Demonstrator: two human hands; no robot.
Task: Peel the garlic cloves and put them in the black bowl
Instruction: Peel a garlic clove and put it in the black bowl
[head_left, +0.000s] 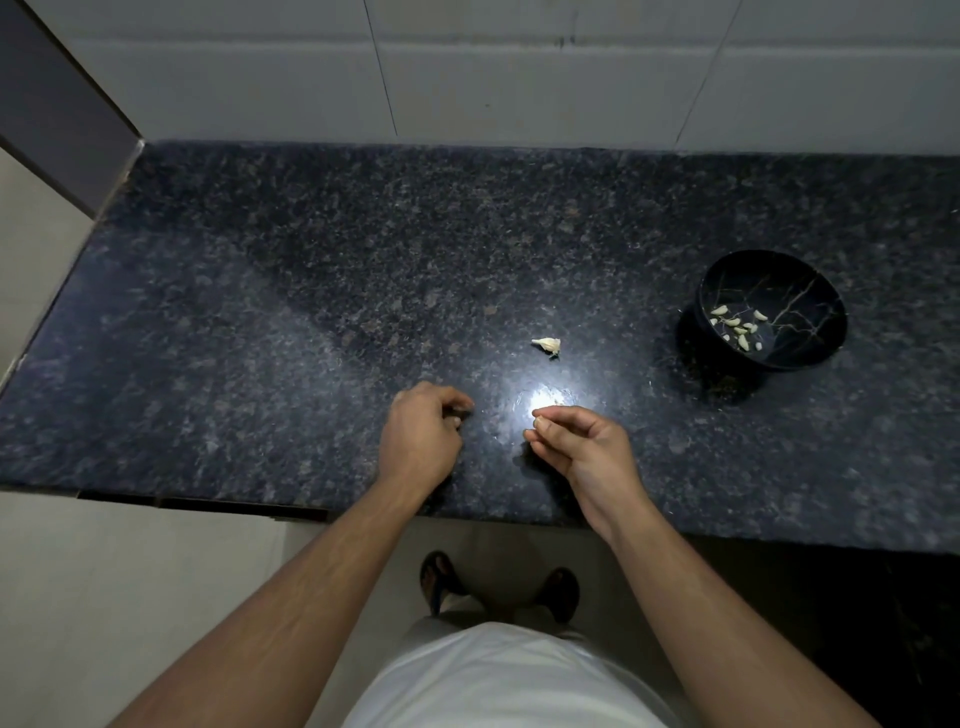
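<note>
My right hand (576, 441) pinches a small pale garlic clove (539, 415) between thumb and fingertips, just above the counter's bright glare spot. My left hand (423, 431) hovers to its left with fingers curled down toward the counter; whether they hold a scrap of skin is hidden. One unpeeled garlic piece (548, 344) lies on the counter beyond both hands. The black bowl (810, 358) stands at the right and holds several peeled cloves (740, 327).
The dark speckled granite counter (311, 312) runs to a tiled wall at the back and a grey panel at the left. Its front edge is just under my wrists. A small pale fragment (559, 401) lies in the glare.
</note>
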